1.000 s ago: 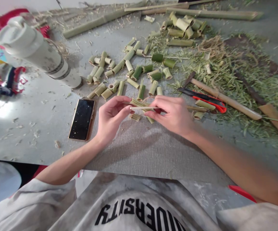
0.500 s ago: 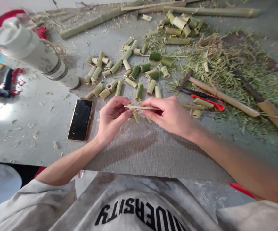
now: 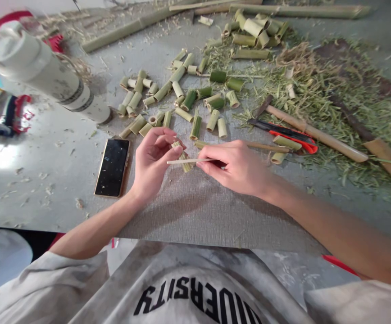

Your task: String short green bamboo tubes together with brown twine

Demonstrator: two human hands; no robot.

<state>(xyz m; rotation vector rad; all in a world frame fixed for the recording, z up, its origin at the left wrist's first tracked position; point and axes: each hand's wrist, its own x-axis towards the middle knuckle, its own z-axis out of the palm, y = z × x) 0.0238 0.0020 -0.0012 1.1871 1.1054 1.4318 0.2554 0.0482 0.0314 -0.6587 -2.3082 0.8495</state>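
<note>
My left hand (image 3: 153,157) is closed with thumb and fingers round a short bamboo piece (image 3: 184,161), which points down and to the right. My right hand (image 3: 231,164) pinches a thin pale bamboo strip (image 3: 187,160); the strip lies level across the front of the piece, its free end near my left thumb. Just beyond my hands several cut bamboo tubes (image 3: 212,120) lie on the grey table. Behind the knuckles of my right hand a thin brown stick (image 3: 266,146) shows. My right fingertips are partly hidden.
A phone (image 3: 112,167) lies left of my left hand, with a white bottle (image 3: 53,76) behind it. At the right are a red and black cutter (image 3: 293,138), a wooden-handled hammer (image 3: 317,130), a knife (image 3: 384,157) and heaped green shavings (image 3: 347,108).
The pale strip has moved left and slightly down with my right hand. My left hand has shifted a little left and up, its fingers now round the bamboo piece.
</note>
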